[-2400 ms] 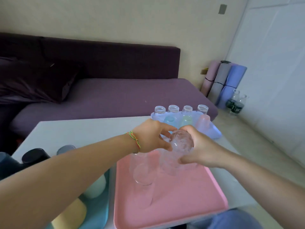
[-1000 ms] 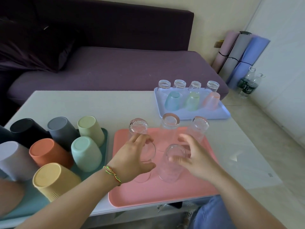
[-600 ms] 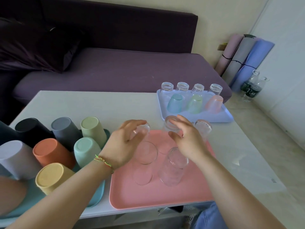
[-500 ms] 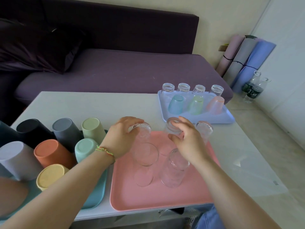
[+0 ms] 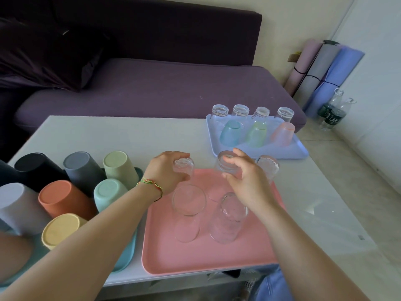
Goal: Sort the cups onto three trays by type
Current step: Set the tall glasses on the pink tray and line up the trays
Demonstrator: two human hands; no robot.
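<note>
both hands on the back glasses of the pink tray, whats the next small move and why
Probably let go of both and draw back: the left hand grips the back-left glass, the right hand the back-middle glass, both upside down on the pink tray, and no cup stands loose on the table.

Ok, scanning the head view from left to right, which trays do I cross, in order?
Teal tray → pink tray → pale blue tray.
</note>
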